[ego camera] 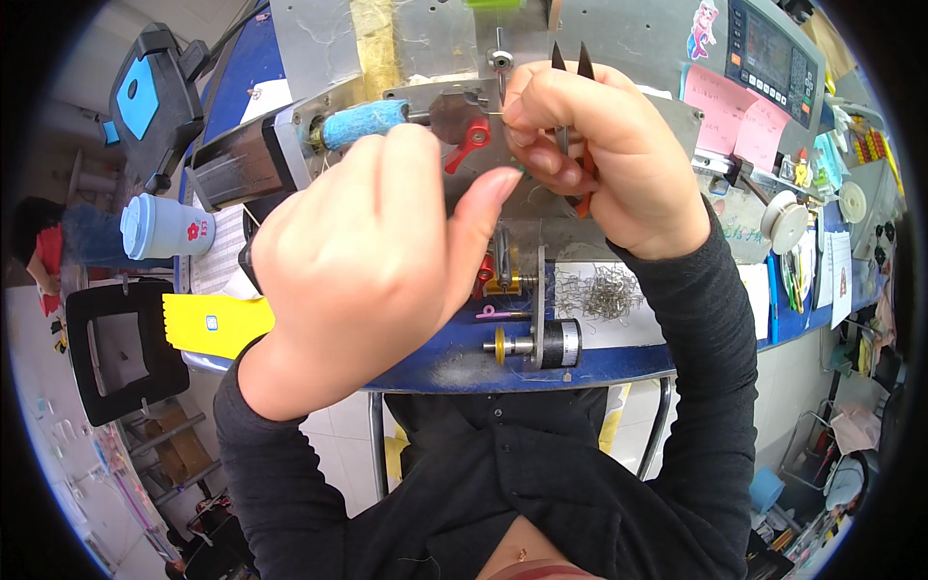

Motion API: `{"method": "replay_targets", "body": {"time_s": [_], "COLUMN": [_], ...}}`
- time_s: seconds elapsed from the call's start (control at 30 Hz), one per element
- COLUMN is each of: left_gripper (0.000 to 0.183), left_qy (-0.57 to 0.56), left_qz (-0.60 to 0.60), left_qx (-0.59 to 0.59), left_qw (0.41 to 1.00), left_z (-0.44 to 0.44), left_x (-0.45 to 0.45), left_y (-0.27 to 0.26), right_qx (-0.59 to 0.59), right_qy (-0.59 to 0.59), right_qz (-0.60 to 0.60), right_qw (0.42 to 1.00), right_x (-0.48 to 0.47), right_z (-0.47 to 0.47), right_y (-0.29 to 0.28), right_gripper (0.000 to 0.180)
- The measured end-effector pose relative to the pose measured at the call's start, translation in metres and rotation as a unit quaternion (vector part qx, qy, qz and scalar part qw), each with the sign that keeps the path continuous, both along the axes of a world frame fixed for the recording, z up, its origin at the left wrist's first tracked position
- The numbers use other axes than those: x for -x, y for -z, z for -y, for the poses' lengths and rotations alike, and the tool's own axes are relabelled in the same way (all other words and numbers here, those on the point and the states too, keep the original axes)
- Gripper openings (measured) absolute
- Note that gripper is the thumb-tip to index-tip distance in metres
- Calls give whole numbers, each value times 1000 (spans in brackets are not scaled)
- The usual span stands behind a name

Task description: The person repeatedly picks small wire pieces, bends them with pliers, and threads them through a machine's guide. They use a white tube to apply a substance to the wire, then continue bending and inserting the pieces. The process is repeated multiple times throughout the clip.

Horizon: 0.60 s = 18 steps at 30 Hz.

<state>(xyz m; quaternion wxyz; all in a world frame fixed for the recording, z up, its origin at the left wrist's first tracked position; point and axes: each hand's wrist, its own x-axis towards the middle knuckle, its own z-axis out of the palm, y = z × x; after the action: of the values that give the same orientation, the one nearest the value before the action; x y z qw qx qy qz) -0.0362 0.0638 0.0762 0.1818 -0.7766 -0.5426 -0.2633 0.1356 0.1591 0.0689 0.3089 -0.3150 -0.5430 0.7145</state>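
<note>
My right hand (602, 138) holds dark-bladed scissors or snips (573, 130) with orange handles in its curled fingers, blades pointing away from me. Its thumb and index fingertip are pinched beside a metal needle-like guide (501, 83), at the end of a short thin yellowish piece. My left hand (362, 246) is over the near side of the machine, back up, thumb extended to the right; its other fingertips are hidden, so what they touch cannot be told. Beyond it lie a blue fuzzy roller (366, 123) on a shaft and a red lever (467, 145) on the metal machine plate (428, 51).
A motor (562, 344) with a yellow-rimmed pulley and a pile of bent metal hooks (609, 293) on white paper lie nearer me. A lidded blue cup (170, 226) and yellow card (217, 322) are left. A control panel (772, 54) and white spool (784, 221) are right.
</note>
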Motion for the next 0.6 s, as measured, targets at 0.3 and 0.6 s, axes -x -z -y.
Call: {"method": "replay_targets", "body": {"time_s": [0.3,0.6], "left_gripper": [41,30], "left_qy": [-39,1], "left_qz": [-130,23], "left_qx": [-89,15], "left_qw": [987,1000], "left_z": [-18,-8], "left_x": [-4,-8], "left_y": [15,10], "right_qx": [-1,-8], "right_qy": [-3,-10], "right_qz": [-27,-32], "right_qw": [1000,999], "right_x": [1,1], "right_z": [-1,-3], "right_y": [3,4], "right_gripper": [18,18]}}
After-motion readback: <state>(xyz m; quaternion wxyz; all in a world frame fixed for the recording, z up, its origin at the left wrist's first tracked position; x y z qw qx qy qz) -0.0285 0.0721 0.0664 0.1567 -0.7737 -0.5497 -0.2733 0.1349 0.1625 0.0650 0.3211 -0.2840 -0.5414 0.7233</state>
